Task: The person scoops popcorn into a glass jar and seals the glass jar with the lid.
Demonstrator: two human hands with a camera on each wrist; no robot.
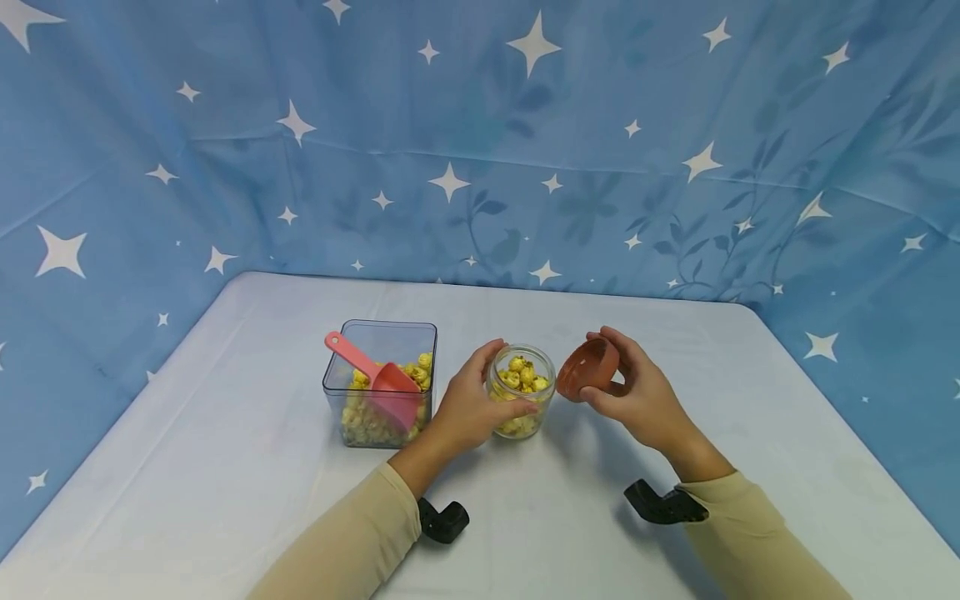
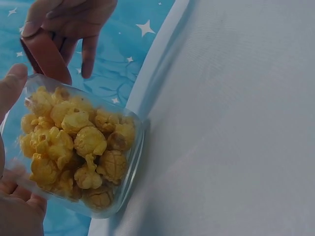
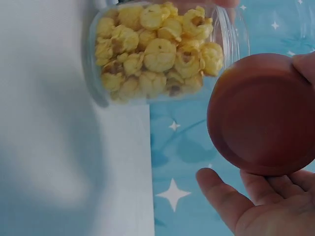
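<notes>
A clear jar (image 1: 522, 427) full of yellow popcorn (image 2: 74, 142) stands uncovered on the table. My left hand (image 1: 474, 402) grips it from the left, the thumb across the near side and the fingers round the back. To the right of the jar's mouth, my right hand (image 1: 637, 387) holds a reddish-brown lid (image 1: 576, 372) by its edge, tilted so that its hollow side shows in the head view. In the right wrist view the lid's flat outer face (image 3: 266, 118) is seen, its edge overlapping the jar's rim.
Left of the jar is a clear square container (image 1: 352, 429) partly filled with popcorn. A pink scoop (image 1: 393, 380) leans in it, its handle over the rim. A white cloth covers the table (image 1: 225, 467); a blue curtain (image 1: 360, 242) with white stars hangs behind.
</notes>
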